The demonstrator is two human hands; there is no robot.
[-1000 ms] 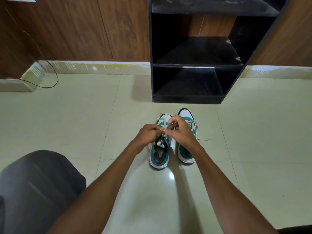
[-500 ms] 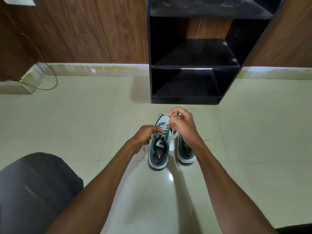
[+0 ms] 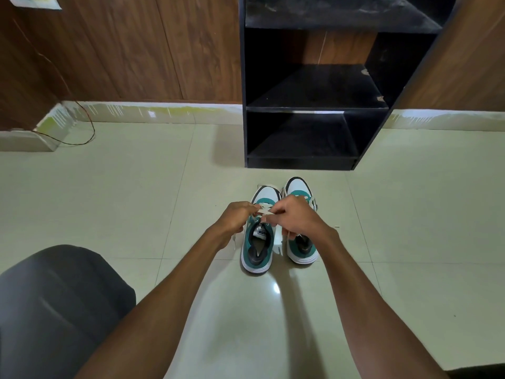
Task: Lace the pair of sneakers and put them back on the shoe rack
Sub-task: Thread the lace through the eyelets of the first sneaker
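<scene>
Two white and teal sneakers stand side by side on the tiled floor, toes toward the rack. The left sneaker (image 3: pixel 257 250) has a pale lace (image 3: pixel 264 209) crossing its upper eyelets. My left hand (image 3: pixel 236 218) pinches one end of that lace at the shoe's left side. My right hand (image 3: pixel 297 218) pinches the other end over the tongue and partly hides the right sneaker (image 3: pixel 300 248). The black shoe rack (image 3: pixel 314 110) stands just beyond the shoes, its shelves bare.
A wood-panelled wall runs behind the rack. A thin cable (image 3: pixel 87 132) loops on the floor at the far left by the skirting. My dark-clothed knee (image 3: pixel 54 305) fills the lower left. Pale floor tiles (image 3: pixel 410 214) spread to both sides.
My right hand has come down from above the right sneaker's toe to the left sneaker's tongue. Both hands stay on the lace, now stretched between them.
</scene>
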